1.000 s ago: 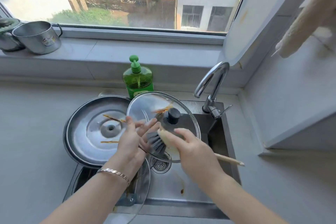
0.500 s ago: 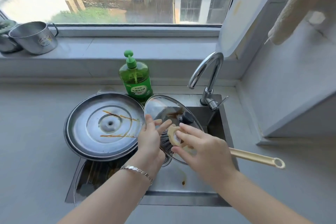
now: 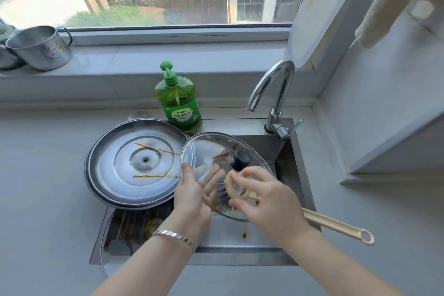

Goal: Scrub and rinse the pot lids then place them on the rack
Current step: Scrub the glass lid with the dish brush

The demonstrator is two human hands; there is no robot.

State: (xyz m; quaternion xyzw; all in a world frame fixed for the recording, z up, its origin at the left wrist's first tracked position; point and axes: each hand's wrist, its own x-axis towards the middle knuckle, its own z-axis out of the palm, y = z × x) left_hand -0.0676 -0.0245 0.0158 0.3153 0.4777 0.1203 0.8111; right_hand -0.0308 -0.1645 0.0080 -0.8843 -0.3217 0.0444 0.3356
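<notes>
Our left hand (image 3: 191, 191) pinches the glass lid (image 3: 204, 149) at its left rim, thumb on the near side, fingers flat behind the glass. Our right hand (image 3: 266, 199) grips the brush (image 3: 336, 225) by its head, bristles on the lid. The lid is tilted over the sink (image 3: 240, 238), right of 1 brown-streaked steel lid (image 3: 125, 151). Soap bottle (image 3: 178, 106) stands far, faucet (image 3: 276, 84) far right.
</notes>
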